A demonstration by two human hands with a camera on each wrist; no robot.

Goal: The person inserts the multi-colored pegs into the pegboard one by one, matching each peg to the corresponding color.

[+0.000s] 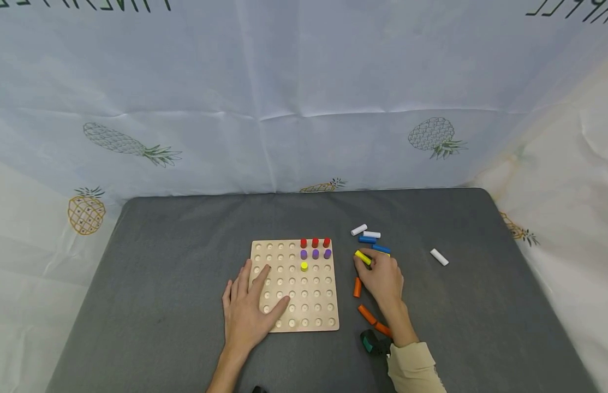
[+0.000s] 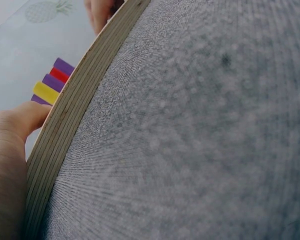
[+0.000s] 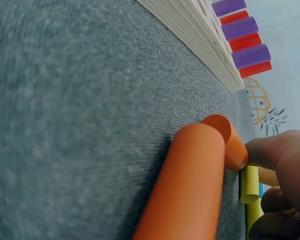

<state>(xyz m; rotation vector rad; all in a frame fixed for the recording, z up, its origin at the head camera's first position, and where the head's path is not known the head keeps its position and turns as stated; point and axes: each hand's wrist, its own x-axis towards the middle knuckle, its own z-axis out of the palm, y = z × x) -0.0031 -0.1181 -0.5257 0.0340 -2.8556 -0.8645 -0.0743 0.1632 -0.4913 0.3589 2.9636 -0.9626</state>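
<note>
A square wooden pegboard [image 1: 317, 307] with rows of round holes lies on the grey cloth. My left hand [image 1: 247, 311] rests on its left side, fingers spread and thumb reaching over the lower part. Red pegs [image 1: 315, 242], purple pegs [image 1: 315, 254] and one yellow peg [image 1: 304, 266] stand upright in the upper right holes. Right of the board, my right hand [image 1: 384, 277] pinches a lying yellow peg [image 1: 363, 257] between thumb and index finger. In the right wrist view a second yellow peg [image 3: 253, 216] shows, partly hidden by the curled fingers.
Around the right hand lie blue pegs [image 1: 367, 239], white pegs [image 1: 359, 230] and orange pegs [image 1: 367, 314]. Another white peg [image 1: 439, 257] lies farther right. A dark green-and-black object [image 1: 370, 341], perhaps the wrist camera, is beside the right wrist. A pineapple-printed curtain [image 1: 284, 153] hangs behind the table.
</note>
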